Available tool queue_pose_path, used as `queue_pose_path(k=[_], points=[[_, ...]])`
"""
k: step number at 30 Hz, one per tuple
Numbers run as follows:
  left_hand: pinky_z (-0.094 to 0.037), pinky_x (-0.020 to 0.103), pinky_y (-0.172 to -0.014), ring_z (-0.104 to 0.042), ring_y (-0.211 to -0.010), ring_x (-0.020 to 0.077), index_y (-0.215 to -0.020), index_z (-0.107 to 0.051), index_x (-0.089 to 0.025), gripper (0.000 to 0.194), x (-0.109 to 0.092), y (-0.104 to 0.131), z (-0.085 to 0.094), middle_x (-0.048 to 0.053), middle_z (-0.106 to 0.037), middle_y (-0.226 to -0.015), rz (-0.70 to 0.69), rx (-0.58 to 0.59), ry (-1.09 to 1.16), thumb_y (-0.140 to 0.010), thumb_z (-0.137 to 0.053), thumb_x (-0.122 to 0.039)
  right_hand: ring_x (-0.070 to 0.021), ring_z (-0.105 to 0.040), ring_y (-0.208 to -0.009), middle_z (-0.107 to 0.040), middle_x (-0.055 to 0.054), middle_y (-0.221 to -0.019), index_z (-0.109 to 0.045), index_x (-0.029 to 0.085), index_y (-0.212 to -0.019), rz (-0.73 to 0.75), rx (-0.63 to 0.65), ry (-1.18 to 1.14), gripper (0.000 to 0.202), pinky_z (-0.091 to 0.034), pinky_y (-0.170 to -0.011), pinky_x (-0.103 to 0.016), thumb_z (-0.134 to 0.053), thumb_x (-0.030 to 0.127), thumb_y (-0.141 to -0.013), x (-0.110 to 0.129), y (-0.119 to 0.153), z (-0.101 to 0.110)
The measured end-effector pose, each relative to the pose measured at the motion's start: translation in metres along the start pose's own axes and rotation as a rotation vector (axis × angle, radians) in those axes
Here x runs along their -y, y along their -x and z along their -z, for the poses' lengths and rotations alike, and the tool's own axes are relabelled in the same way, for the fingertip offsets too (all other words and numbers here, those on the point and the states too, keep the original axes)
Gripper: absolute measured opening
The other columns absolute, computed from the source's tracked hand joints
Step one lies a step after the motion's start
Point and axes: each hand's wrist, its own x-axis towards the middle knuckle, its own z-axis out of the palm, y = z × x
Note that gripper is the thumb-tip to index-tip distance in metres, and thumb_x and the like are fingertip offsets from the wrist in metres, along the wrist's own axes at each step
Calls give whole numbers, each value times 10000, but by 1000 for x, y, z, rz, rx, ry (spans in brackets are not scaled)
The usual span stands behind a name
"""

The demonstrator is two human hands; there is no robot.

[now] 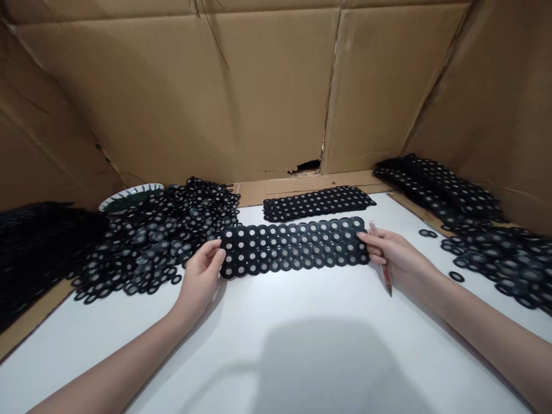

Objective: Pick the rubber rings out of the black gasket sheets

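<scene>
Between my hands stretches a black strip of joined rings (293, 248), several rows deep, with pale surface showing through the holes. My left hand (202, 270) pinches its left end between thumb and fingers. At the other end, my right hand (390, 253) grips the strip's right edge. A slim pen-like tool with a reddish clear body and dark tip (386, 276) is also tucked in my right hand, tip pointing down toward me. Just behind the held strip, another black ring strip (319, 203) lies flat.
A heap of loose black rings (159, 241) lies at left, beside a striped-rim dish (149, 188) and a dark mass (38, 247). More rings (504, 259) and stacked strips (440, 187) are at right. Cardboard walls (276, 86) enclose the white table (241, 351).
</scene>
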Motion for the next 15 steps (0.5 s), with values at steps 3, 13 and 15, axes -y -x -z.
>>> queue_pose_path(k=[3,13,15], points=[[-434,214,-634,-548,-770,151,-902,-572,-207,229,-2,1,-1,-2,-588,-764,-4,-3,-6,-711,-552,-333,-39,-203,-350,-240,86,-456,-344,201,-631,8,-15,9,330,-152,-279,-169,-645,326,-687,1,2,-1],[-407,179,-542,-520,-698,120,-868,-576,-230,234,-3,-2,0,-22,-569,-770,53,-39,-47,-679,-587,-368,-44,-214,-353,-263,85,-442,-348,200,-641,-15,-27,52,316,-167,-277,-159,-617,353,-704,8,8,-5],[-405,187,-552,-523,-706,124,-875,-582,-233,243,-2,-3,1,-18,-577,-790,40,-51,-78,-678,-585,-375,-42,-229,-356,-273,82,-445,-361,194,-642,-12,-13,60,302,-186,-287,-157,-608,353,-710,8,9,-5]])
